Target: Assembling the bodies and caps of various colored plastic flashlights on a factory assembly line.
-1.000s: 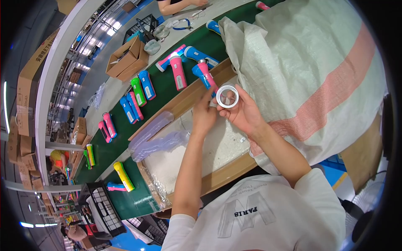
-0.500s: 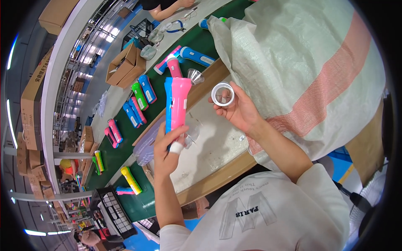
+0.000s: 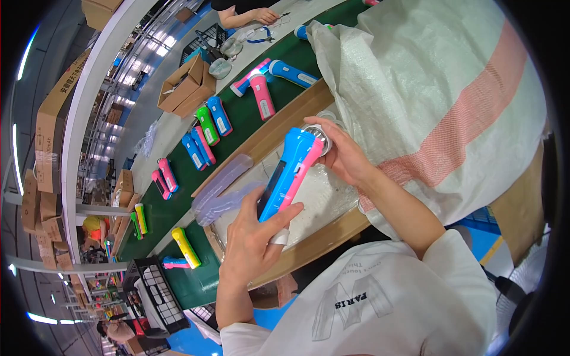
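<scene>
My left hand (image 3: 252, 237) is wrapped round the lower body of a blue and pink flashlight (image 3: 292, 172), which tilts up to the right. White wrapping shows by a finger of that hand. At the flashlight's head sits a shiny silver reflector (image 3: 320, 137). My right hand (image 3: 345, 153) closes on this reflector, fingers over the top and thumb side toward me. Just behind the fingertips a clear round piece (image 3: 328, 115) shows in part; whether it is held or lies beyond I cannot tell. Below both hands is a shallow cardboard tray (image 3: 317, 240).
Several flashlights, among them a pink one (image 3: 262, 96) and a yellow one (image 3: 186, 248), lie on the green bench (image 3: 211, 172). A large white woven sack (image 3: 409, 101) covers the right side. Beyond stand an open carton (image 3: 187, 86) and another person's hands (image 3: 265, 16). Purple plastic pieces (image 3: 222, 184) lie in the tray.
The flashlight has tilted rightward, its blue side turned into view. My right hand has come to its head and grips the reflector; the white-rimmed clear lens it held no longer shows plainly.
</scene>
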Demonstrator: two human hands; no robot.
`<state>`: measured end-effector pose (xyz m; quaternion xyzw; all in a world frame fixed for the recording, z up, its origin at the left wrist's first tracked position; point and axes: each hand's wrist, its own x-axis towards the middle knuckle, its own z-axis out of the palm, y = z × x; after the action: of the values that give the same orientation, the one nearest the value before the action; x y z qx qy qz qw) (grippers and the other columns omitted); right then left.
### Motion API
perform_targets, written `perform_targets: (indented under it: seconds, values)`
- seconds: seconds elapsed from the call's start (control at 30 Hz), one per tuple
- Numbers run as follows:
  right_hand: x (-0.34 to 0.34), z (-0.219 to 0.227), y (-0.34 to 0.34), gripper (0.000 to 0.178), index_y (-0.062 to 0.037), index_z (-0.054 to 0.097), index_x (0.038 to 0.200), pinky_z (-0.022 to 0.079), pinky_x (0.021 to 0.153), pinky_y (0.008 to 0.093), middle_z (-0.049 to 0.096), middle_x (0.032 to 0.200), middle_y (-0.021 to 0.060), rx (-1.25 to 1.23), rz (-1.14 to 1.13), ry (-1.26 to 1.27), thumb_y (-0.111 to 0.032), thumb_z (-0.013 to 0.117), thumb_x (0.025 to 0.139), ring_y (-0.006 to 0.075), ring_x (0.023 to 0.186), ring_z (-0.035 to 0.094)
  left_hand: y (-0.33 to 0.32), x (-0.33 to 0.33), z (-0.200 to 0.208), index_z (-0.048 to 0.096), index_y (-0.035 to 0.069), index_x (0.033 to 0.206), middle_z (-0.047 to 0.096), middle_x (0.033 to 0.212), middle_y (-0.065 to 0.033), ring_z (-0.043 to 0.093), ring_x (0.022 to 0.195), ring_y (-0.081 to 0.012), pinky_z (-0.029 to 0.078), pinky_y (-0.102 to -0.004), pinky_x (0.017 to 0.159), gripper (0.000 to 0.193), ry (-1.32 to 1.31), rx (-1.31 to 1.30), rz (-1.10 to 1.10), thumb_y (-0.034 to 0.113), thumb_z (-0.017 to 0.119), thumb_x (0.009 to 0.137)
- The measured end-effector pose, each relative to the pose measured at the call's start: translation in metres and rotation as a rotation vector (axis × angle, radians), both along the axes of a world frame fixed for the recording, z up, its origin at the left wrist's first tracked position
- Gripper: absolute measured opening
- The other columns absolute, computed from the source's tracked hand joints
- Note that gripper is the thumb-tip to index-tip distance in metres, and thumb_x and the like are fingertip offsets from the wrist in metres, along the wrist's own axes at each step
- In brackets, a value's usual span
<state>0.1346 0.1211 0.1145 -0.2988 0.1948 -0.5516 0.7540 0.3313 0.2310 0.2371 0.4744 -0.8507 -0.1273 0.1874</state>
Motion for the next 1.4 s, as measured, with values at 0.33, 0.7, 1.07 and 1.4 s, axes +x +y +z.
perform_targets:
  seconds: [0.33,0.7,1.07,1.4]
  values:
    - [0.003,0.007,0.011,0.033,-0.0103,0.053,0.120,0.052,0.072,0.0215,0.061,0.093,-0.0005,-0.002,0.012,0.093,-0.035,0.049,0.098,0.0060,0.083,0.060,-0.001,0.011,0.003,0.056,0.006,0.124,0.057,0.116,-0.0221,0.060,0.100,-0.0389,0.051,-0.0400,0.081,0.050,0.235,0.103,0.011,0.006,0.068,0.076]
    - [0.012,0.017,0.040,0.053,-0.0038,0.049,0.124,0.045,0.092,0.0326,0.058,0.116,0.0130,-0.331,-0.044,0.327,-0.049,0.039,0.098,0.0188,0.106,0.057,0.009,0.011,-0.033,0.063,0.016,0.118,0.059,0.115,-0.0189,0.063,0.088,-0.0328,0.054,-0.0375,0.071,0.051,-0.088,-0.271,0.010,0.011,0.076,0.069]
    - [0.012,0.035,0.043,0.037,-0.0064,0.056,0.118,0.043,0.090,0.0267,0.058,0.112,0.0037,0.013,0.150,0.357,-0.036,0.044,0.098,0.0105,0.104,0.054,0.002,0.022,-0.043,0.063,0.011,0.116,0.060,0.116,-0.0202,0.061,0.073,-0.0246,0.051,-0.0311,0.058,0.056,-0.158,-0.320,-0.120,0.004,0.073,0.062]
    - [0.017,0.079,0.093,0.034,-0.0024,0.059,0.107,0.051,0.063,0.0361,0.059,0.099,0.0135,-1.201,-0.301,0.677,-0.028,0.062,0.085,0.0315,0.091,0.060,0.046,0.059,-0.051,0.063,0.000,0.114,0.063,0.113,-0.0265,0.067,0.092,-0.0347,0.055,-0.0367,0.076,0.048,0.721,0.184,-0.178,0.012,0.080,0.070]
